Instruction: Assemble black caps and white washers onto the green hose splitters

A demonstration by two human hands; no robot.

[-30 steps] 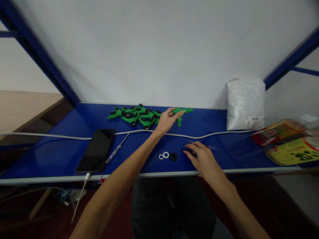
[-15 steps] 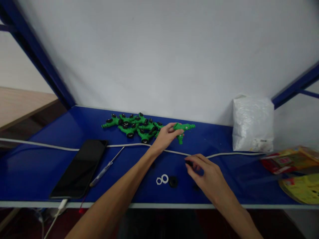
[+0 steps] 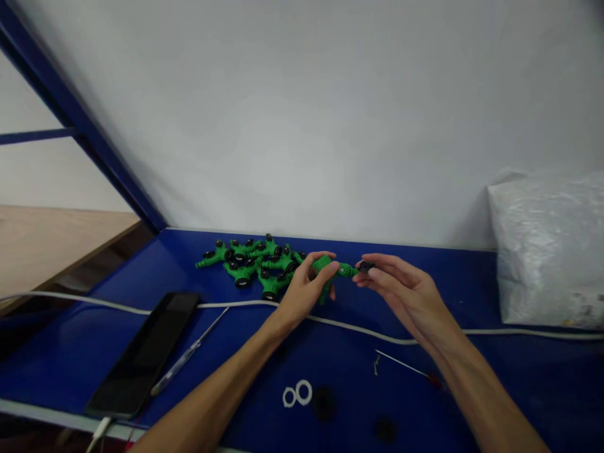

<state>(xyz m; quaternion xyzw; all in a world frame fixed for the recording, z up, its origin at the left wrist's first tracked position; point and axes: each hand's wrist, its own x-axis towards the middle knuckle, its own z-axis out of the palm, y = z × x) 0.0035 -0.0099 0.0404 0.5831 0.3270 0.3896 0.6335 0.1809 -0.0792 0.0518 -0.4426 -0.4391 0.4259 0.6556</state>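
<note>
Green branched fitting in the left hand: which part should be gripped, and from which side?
Probably hold the green fitting by its thicker body, from the left, as the left hand does: one branch points right, toward the black part in the right hand, leaving it accessible.

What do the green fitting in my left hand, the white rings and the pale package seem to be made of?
Green fitting: probably moulded plastic, fairly matte, judging by its even colour.
White rings: likely plastic with a plain, smooth-looking finish, though too small to rule out other materials.
Pale package: apparently thin plastic film, somewhat glossy, given the crinkled highlights.
</note>
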